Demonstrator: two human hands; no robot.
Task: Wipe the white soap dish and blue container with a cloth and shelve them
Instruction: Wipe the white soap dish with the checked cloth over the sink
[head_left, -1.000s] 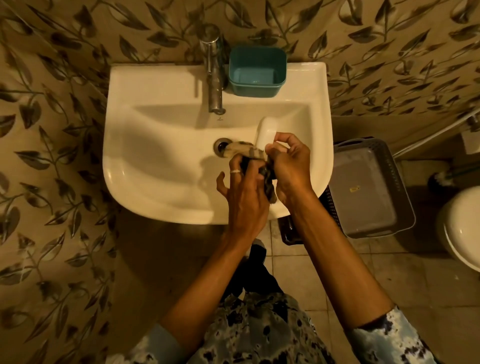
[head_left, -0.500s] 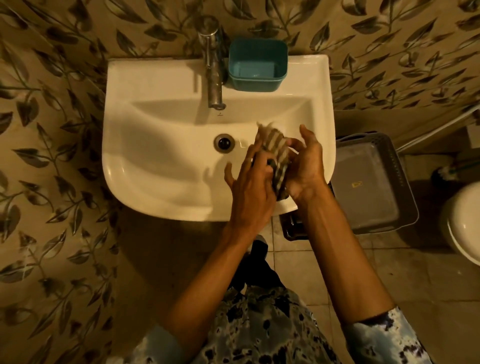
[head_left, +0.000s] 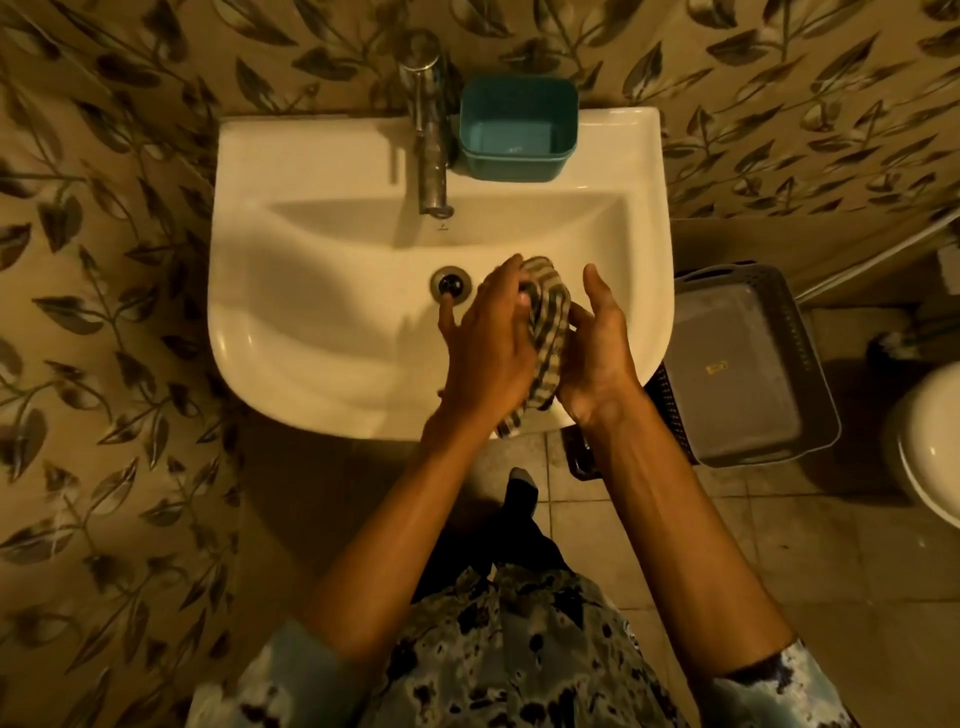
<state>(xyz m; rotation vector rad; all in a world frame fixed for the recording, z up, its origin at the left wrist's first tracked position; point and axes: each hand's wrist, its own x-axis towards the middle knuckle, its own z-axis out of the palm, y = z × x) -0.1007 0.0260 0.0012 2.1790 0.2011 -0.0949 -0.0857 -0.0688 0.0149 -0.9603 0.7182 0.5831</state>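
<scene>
Two hands are seen over the right half of one white sink (head_left: 311, 364), with one striped cloth (head_left: 546, 317) bunched between them. The left hand (head_left: 485, 353) is laid on the cloth from the left: its fingers are curled over the bundle and held close together, and the thumb is stuck out toward the one drain (head_left: 451, 283). The right hand (head_left: 597, 358) is cupped against the cloth from the right, with the thumb held straight and pointing away from the body. Its other fingers are mostly hidden behind the cloth, so how they lie cannot be told. The lower end of the cloth is seen hanging past the sink's front rim.

The white soap dish cannot be made out. Whether it is wrapped inside the cloth cannot be told.

One blue container (head_left: 517, 130) is seen upright on the sink's back ledge, just to the right of the one metal tap (head_left: 430, 135), well apart from both hands. Its inside is seen from above.

To the right of the sink, one grey tray-like basket (head_left: 737, 374) is seen low down near the tiled floor (head_left: 779, 545), resting on one darker basket (head_left: 670, 402) that shows only at its edge. Part of one white toilet (head_left: 930, 452) is cut off at the right edge. Leaf-patterned wall (head_left: 104, 260) is seen behind and to the left of the sink.
</scene>
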